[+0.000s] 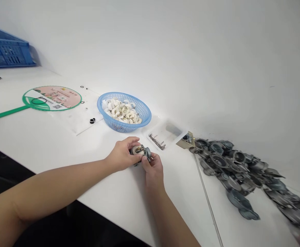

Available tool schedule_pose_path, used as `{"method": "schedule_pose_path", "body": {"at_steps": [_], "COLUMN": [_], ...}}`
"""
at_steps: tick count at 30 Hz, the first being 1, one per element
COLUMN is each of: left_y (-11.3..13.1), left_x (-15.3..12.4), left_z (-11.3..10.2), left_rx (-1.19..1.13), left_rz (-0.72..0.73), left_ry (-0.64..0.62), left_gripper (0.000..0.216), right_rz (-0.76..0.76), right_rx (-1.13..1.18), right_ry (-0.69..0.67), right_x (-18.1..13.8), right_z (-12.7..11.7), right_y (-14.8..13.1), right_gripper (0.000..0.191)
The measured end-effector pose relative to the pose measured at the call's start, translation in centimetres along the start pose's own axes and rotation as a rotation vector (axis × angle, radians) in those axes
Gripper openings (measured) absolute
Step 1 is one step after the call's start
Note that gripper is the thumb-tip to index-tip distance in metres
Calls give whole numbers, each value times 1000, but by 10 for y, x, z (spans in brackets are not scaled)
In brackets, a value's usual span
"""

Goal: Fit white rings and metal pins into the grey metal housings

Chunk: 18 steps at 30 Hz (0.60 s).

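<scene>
Head view: we pinch a metal carburetor body (141,152) between both hands, near the middle of the bench.
Left hand (121,155) curls around its far side, right hand (153,171) pinches from the near side. Blue basket (139,111) of white floats (121,111) sits far; die-cast housings (232,164) pile right.

Left hand (121,154) and right hand (153,169): together gripping one small cast-metal carburetor body (141,151), fingers wrapped around it from both sides. Just ahead of the grip: blue plastic basket (139,106) of curved white parts (121,111); clear tray (165,134) holding metal pins (156,141). Right of the grip: heap of grey cast housings (232,168). Left, farther off: green-rimmed paper fan (52,98).
</scene>
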State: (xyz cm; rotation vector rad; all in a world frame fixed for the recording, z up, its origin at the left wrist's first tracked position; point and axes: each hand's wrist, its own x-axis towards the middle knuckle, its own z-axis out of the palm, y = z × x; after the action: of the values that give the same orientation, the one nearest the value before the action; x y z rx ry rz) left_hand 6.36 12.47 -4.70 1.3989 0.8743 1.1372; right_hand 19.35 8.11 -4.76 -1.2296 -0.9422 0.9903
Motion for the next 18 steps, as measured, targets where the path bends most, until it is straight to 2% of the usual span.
{"method": "schedule_pose_path", "body": {"at_steps": [7, 12, 18], "left_y": [-1, 9, 14], "left_x": [8, 9, 6], "left_z": [-13, -18, -16], "left_rx": [167, 326, 355], "left_rz": [109, 210, 246], "left_ry": [-115, -172, -185], "left_gripper": [62, 59, 44], "right_rz": [8, 89, 44], "right_rx": [-537, -601, -669], "right_ry": [58, -68, -190], "right_x": [2, 3, 6], "right_z": [-6, -12, -24], "right_y": [-15, -25, -28], "right_gripper": [39, 37, 33]}}
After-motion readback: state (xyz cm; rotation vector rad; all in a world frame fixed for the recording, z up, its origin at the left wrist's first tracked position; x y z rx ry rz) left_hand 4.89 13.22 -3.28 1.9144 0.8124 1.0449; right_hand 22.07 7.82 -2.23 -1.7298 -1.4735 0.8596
